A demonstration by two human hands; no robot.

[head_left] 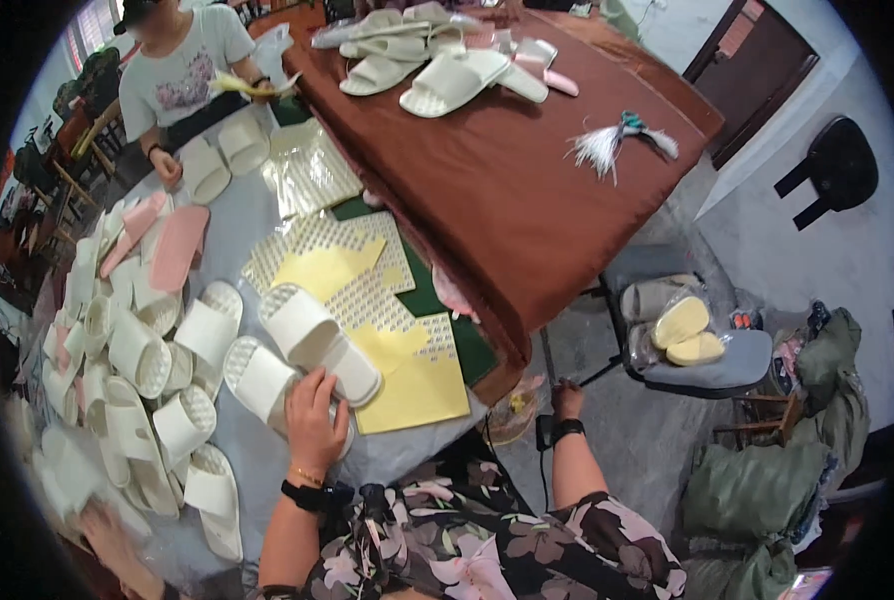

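Observation:
On the grey-covered table in front of me lies a pair of white slippers, a left one (pixel 261 377) and a right one (pixel 319 342), with quilted footbeds. My left hand (pixel 315 412) grips the heel end of the left slipper, covering much of it, its fingers pointing away from me. Under the right slipper's edge are yellow sheets (pixel 417 395) and printed sticker sheets (pixel 367 305). My right hand (pixel 569 400) is off the table on the right, beside a small black box (pixel 545 432) with a cable. Its fingers are too small and foreshortened to read.
White slippers (pixel 139 352) and pink ones (pixel 179 245) heap at the left. Another person's hand (pixel 107 535) reaches in there, blurred. A person (pixel 189 65) stands at the far left. A brown-covered table (pixel 507 190) bears slippers and string. Wrapped yellow slippers (pixel 682 322) lie on a chair.

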